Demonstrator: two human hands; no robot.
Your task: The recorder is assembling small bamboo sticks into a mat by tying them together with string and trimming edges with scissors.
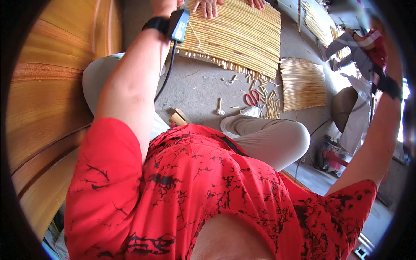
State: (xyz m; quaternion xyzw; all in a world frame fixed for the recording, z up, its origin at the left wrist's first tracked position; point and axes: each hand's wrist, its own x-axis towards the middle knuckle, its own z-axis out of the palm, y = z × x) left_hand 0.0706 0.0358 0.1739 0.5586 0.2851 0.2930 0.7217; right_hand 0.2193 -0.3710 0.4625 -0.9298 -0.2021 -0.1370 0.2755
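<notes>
My left hand point(164, 6) is at the top edge, by the left end of a woven mat of thin yellow sticks point(236, 32); its fingers are cut off by the frame. A pale string point(193, 32) lies loosely over the mat near my wrist. My right arm stretches up along the right rim, and my right hand point(373, 21) is smeared and dim there, so its fingers cannot be made out. Another person's hands point(207, 7) rest on the mat's far side. Red-handled scissors point(251, 98) lie on the floor among cut stick ends point(271, 104).
A smaller stick mat point(303, 83) lies to the right, and more sticks point(317, 21) lie farther back. A wooden panel point(47, 82) curves along my left. Another person point(359, 50) is at the upper right. A dark cable point(169, 71) hangs from the box at my left wrist.
</notes>
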